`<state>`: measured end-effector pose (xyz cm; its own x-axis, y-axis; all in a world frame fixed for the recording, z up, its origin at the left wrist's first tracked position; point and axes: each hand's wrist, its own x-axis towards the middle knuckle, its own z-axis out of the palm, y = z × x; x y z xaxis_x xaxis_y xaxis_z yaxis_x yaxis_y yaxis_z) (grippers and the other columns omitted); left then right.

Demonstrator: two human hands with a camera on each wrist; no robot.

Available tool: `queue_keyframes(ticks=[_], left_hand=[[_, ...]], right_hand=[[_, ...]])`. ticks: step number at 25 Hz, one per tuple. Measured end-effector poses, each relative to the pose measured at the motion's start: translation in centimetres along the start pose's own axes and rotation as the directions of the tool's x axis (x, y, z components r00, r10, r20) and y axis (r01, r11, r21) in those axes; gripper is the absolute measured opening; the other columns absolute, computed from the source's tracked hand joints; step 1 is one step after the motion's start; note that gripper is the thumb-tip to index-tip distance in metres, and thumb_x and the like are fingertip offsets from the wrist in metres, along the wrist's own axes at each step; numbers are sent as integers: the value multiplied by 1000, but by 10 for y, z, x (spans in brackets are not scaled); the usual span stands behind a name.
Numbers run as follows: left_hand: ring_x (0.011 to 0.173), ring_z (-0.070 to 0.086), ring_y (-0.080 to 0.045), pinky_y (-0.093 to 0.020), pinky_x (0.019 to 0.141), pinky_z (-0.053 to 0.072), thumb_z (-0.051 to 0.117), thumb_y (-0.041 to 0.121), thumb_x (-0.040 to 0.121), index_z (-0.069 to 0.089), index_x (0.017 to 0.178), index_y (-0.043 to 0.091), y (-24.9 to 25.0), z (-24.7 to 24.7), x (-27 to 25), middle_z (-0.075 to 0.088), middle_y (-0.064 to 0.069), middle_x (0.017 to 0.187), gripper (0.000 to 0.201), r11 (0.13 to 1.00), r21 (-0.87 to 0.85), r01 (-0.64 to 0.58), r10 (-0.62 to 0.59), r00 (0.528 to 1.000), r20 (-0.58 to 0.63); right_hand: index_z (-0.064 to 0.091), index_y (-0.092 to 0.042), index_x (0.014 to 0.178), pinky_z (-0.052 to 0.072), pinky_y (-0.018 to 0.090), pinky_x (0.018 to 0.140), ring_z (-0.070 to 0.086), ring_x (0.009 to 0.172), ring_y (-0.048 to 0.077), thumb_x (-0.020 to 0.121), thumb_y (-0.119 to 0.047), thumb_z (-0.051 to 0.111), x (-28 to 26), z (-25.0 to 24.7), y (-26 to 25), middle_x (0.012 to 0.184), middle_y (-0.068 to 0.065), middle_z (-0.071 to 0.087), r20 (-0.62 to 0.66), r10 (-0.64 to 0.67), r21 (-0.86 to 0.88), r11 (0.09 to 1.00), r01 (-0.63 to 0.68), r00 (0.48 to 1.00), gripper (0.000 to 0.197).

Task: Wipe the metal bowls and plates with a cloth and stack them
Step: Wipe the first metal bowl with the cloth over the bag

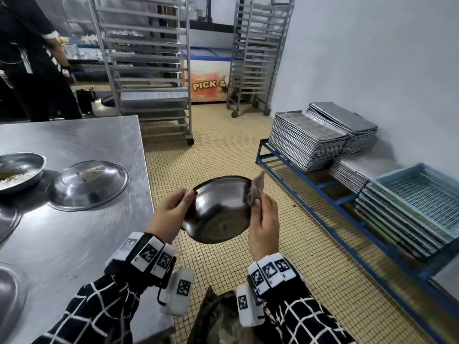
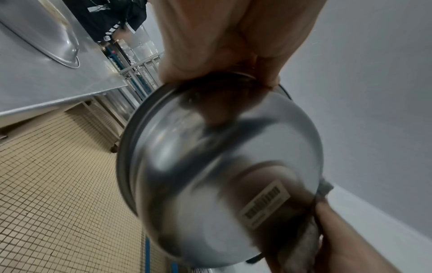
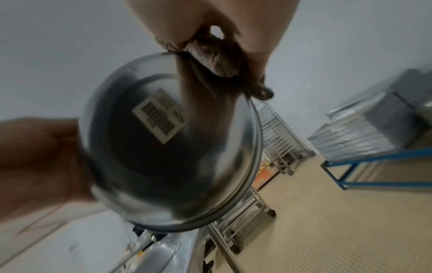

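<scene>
Over on the left, on the steel surface (image 1: 74,232), we've got a shallow round metal bowl with crumbs in it (image 1: 19,173) and a round metal plate flipped face-down (image 1: 88,184) just beside it. Our left hand (image 1: 169,217) pinches the rim of the shiny round metal bowl (image 1: 218,212), thumb on the inside, out over the tiled floor. Our right hand (image 1: 264,224) has its fingers (image 3: 259,46) curled round a greyish-brown cloth (image 1: 255,192), pressed over the bowl's opposite rim.
</scene>
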<state>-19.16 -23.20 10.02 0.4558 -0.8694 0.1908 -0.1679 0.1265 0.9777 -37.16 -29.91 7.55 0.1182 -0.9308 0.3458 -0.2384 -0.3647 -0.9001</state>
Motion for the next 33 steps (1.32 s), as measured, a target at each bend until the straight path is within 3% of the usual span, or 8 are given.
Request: queue_keyframes(ticks=[5,8,12,15,19,26,30,33], left_hand=[[60,51,-2,-12,63,42,57,57,84,56,63,21,5,-10,-9,54,11,60,42,994,0,-110,109,987,120],[90,55,-11,-21,87,40,49,82,69,66,64,25,2,-20,-18,54,3,84,59,991,77,-110,103,992,78],[125,40,-19,-45,105,40,61,51,70,60,96,41,-11,-35,-42,37,3,125,27,996,80,-30,38,994,-99],[123,44,-24,-49,107,37,54,24,69,31,129,39,-29,-56,-67,40,-4,130,65,984,80,159,-140,970,-201],[129,42,-21,-47,111,33,53,25,68,5,149,26,-61,-112,-110,37,-7,144,94,936,62,346,-303,884,-356],[104,55,-33,-56,96,45,63,33,59,23,136,27,-90,-211,-133,51,-11,121,86,854,113,507,-405,787,-466],[111,54,-20,-25,94,39,65,2,82,15,143,8,-112,-246,-119,53,-3,114,79,817,98,568,-492,776,-395],[110,52,-14,-19,93,33,67,6,85,16,142,8,-125,-255,-106,52,10,104,76,819,120,561,-481,786,-388]], right_hand=[[64,-16,102,52,39,83,64,86,28,70,-87,34,18,-17,12,93,17,69,384,459,208,802,-560,801,84],[60,-9,116,51,57,88,63,103,41,86,-66,47,22,-20,-2,111,26,64,544,501,337,603,-723,673,65],[53,-4,117,58,46,78,66,95,35,93,-19,52,15,4,-21,110,24,61,568,534,174,666,-725,626,29],[51,-7,118,58,36,67,68,82,28,92,-10,52,2,39,-15,106,21,63,606,522,37,735,-677,601,26],[56,-12,112,58,32,61,69,72,20,92,-9,53,-27,100,-17,101,14,67,699,490,-143,809,-570,521,21],[58,-18,108,53,43,88,63,94,22,89,-28,62,-71,210,-22,101,1,64,705,370,-304,929,-213,606,23],[49,-17,133,43,30,96,58,108,19,90,-21,62,-72,250,-27,117,-1,61,684,320,-308,941,-137,656,45],[37,-21,145,38,30,104,53,120,20,92,-18,60,-66,266,-20,135,1,54,643,320,-304,940,-152,696,58]])
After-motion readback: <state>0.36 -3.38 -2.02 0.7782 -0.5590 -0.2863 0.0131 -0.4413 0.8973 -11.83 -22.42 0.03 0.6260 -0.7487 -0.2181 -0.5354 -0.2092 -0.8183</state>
